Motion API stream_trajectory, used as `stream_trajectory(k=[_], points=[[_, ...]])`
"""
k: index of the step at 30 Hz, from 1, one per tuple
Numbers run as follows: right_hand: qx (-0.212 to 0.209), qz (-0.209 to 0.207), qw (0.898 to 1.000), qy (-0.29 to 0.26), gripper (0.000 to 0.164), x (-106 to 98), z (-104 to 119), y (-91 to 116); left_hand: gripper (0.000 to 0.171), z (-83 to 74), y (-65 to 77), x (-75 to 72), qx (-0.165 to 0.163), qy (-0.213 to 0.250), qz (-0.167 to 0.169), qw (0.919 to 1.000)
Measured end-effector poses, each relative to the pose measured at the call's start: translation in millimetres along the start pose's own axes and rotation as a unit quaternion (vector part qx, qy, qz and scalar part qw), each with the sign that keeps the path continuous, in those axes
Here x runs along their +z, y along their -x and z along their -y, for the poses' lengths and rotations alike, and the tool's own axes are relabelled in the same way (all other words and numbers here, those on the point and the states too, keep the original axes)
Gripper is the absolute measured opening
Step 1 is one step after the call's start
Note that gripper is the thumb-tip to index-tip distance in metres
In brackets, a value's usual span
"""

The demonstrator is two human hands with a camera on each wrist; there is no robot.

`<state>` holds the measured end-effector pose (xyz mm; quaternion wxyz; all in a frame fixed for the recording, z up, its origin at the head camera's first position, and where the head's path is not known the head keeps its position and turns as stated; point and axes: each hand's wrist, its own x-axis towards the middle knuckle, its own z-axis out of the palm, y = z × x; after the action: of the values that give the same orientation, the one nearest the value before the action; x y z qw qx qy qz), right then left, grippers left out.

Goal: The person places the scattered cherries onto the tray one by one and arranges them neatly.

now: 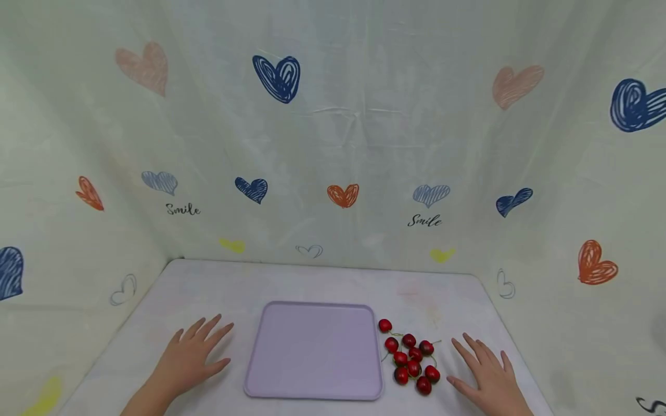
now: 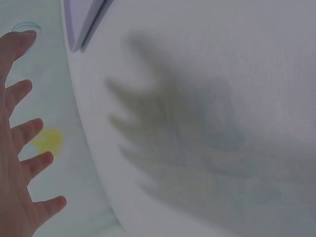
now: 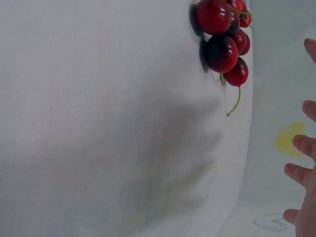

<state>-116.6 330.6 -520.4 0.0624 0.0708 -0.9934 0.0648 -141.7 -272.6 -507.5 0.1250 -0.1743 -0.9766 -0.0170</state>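
Note:
A pale purple rectangular tray [image 1: 314,352] lies flat on the table with nothing on it. Beside its right edge is a loose cluster of dark red cherries [image 1: 413,368], several with green stems; they also show at the top of the right wrist view [image 3: 222,53]. My left hand [image 1: 187,358] hovers over the table left of the tray, fingers spread, holding nothing. To the right of the cherries my right hand [image 1: 491,378] is held with fingers apart, touching none of them. Each wrist view shows its hand's shadow on the table.
The white table [image 1: 218,289] has rounded back corners. A pale curtain [image 1: 374,150] printed with hearts and the word "Smile" hangs behind it and along both sides.

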Motion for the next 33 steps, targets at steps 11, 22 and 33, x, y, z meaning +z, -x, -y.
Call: stream_trajectory(k=[11,22,33], points=[[-0.015,-0.012,0.999,-0.03,0.081,-1.9,7.1,-8.2,0.064,-0.1,-15.4,-1.1,0.004,0.016,0.008,0.9998],[-0.027,-0.013,0.997,-0.076,0.076,-5.0,31.6,-27.8,0.065,0.9,-35.1,10.2,0.013,0.023,0.037,0.999],[-0.037,0.003,0.988,-0.148,0.067,4.1,53.3,-53.1,0.066,1.9,-52.3,28.2,0.022,0.047,0.06,0.9968]])
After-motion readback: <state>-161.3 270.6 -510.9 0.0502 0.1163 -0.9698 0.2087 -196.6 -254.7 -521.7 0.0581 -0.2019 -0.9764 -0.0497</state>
